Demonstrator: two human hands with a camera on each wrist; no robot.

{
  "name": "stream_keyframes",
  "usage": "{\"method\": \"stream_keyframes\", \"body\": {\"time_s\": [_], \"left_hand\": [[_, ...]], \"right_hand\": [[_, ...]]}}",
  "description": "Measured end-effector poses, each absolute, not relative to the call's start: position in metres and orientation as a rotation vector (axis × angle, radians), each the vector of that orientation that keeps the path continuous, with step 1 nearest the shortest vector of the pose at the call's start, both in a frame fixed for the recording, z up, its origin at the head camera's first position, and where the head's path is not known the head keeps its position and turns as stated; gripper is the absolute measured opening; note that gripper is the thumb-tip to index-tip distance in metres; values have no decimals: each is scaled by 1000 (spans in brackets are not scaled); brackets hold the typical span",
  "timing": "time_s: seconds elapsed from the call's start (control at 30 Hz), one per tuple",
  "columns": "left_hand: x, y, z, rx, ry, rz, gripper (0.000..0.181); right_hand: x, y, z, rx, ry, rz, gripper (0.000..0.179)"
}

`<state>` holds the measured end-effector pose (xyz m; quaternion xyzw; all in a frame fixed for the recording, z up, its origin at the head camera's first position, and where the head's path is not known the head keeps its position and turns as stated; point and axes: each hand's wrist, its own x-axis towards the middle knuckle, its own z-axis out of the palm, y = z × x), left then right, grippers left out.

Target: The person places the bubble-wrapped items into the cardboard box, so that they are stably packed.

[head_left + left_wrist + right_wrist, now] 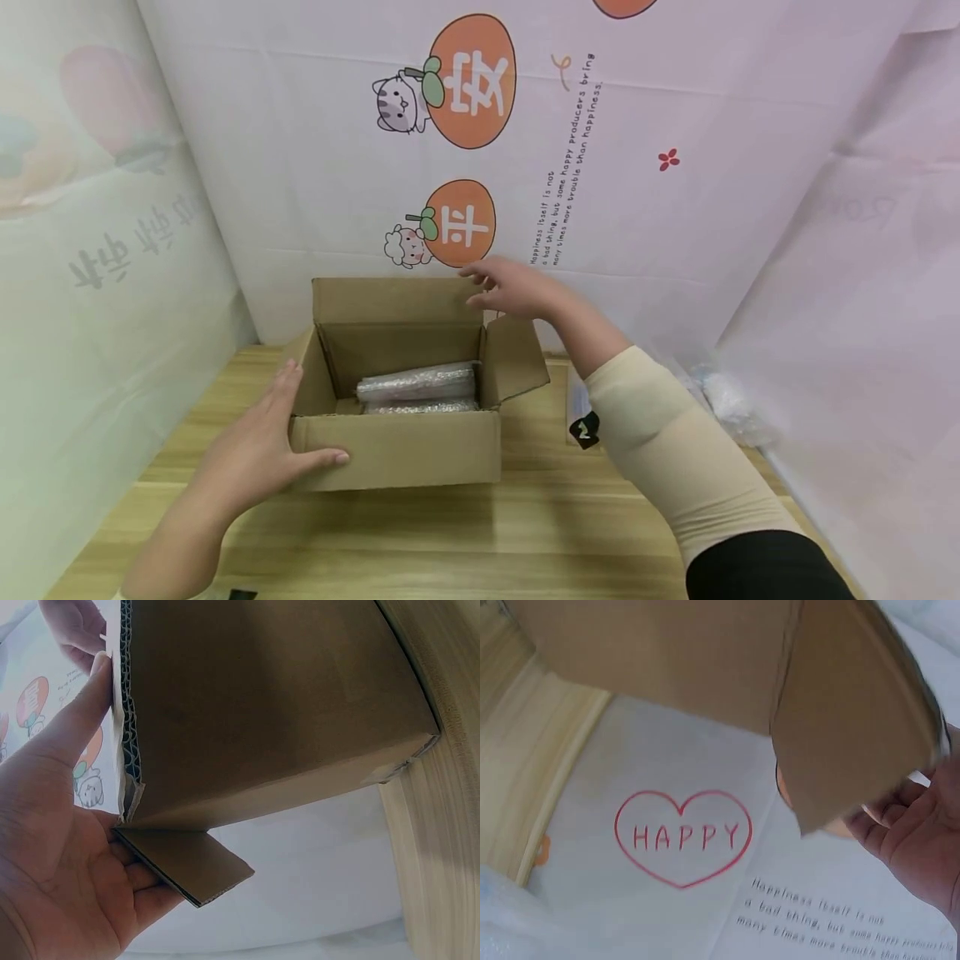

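A brown cardboard box [405,343] stands on the table with its flaps spread. Inside lie two bubble-wrapped packages [420,382], one partly hidden behind the front flap [397,454]. My left hand [251,446] holds the box's front left corner. Its thumb lies over the front flap, while its fingers bend behind the left flap [187,862]. Above the right end of the raised back flap [390,302], my right hand [517,287] hovers with loosely bent fingers. In the right wrist view, that hand's fingertips [866,829] are beside a flap edge; contact is unclear.
Crumpled clear plastic wrap [731,400] lies at the table's right. A flat packet with a black tag [584,430] is partly covered by the right forearm. Printed white sheets [637,208] wall in the wooden table [570,533] at the back and sides.
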<state>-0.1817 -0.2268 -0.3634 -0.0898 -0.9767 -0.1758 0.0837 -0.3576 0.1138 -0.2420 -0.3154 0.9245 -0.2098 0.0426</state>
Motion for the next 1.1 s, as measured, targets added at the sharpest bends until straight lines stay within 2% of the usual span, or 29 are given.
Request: {"method": "stream_keyframes", "body": {"time_s": [0.5, 0.77, 1.1], "left_hand": [[-186, -226, -364, -278, -2923, -532, 133], [-186, -228, -365, -269, -2920, -513, 133], [-186, -227, -366, -267, -2926, -511, 133]], "right_hand": [[-358, 190, -242, -837, 2965, -828, 49], [-365, 230, -266, -622, 2977, -840, 52], [-363, 259, -306, -342, 2931, -703, 66]]}}
